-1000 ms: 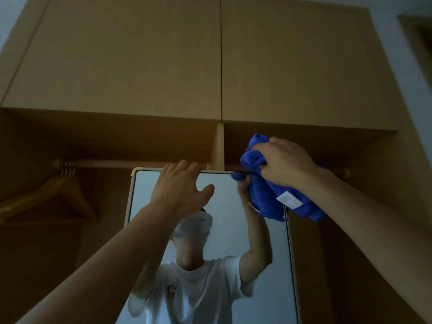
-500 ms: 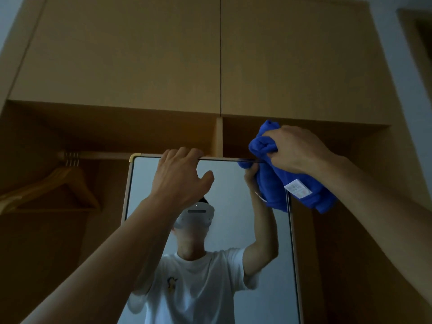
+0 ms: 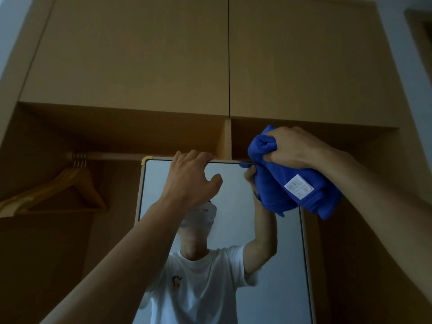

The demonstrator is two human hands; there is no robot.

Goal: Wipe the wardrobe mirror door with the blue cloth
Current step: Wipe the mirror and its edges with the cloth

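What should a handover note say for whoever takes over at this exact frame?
Hands: the left hand has its fingers hooked over the top edge of the tall gold-framed wardrobe mirror door, thumb free in front. That grip seems to steady the door.
The right hand grips the bunched blue cloth with a white label, held against the door's top right corner.
Done: the cloth is at the top edge. No wipe marks show, so how much is cleaned cannot be told.
Left: probably wipe along the top, then down the glass.
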